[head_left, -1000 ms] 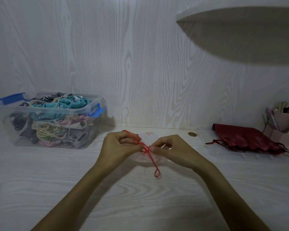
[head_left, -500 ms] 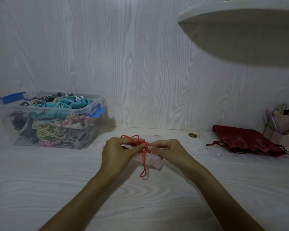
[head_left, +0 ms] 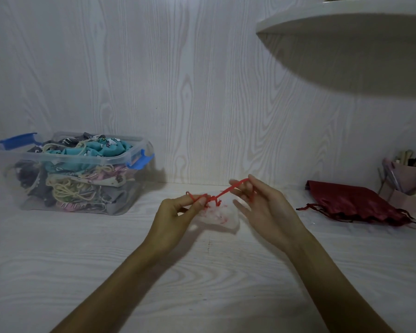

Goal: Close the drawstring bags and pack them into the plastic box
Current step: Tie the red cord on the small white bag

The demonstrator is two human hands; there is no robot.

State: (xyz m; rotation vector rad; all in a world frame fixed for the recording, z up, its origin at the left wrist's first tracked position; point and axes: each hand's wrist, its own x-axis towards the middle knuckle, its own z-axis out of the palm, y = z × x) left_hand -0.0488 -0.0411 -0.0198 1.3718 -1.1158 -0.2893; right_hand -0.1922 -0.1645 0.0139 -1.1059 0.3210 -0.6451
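A small white sheer drawstring bag (head_left: 222, 218) with red marks hangs just above the desk between my hands. My left hand (head_left: 178, 212) pinches the bag's gathered neck and one loop of its red cord (head_left: 226, 190). My right hand (head_left: 262, 203) holds the other end of the cord, looped round its fingers and stretched up and to the right. A clear plastic box (head_left: 132, 155) with blue latches stands at the back left, filled with several cloth drawstring bags. A dark red drawstring bag (head_left: 356, 203) lies on the desk at the right.
A pink holder with pens and tools (head_left: 408, 179) stands at the far right behind the red bag. A rounded white shelf (head_left: 341, 22) juts out overhead at the upper right. The wood-grain wall rises just behind the desk.
My right hand has drawn the red cord up and to the right, away from my left hand. The dangling loop is gone and the cord is taut. The bag hangs more gathered.
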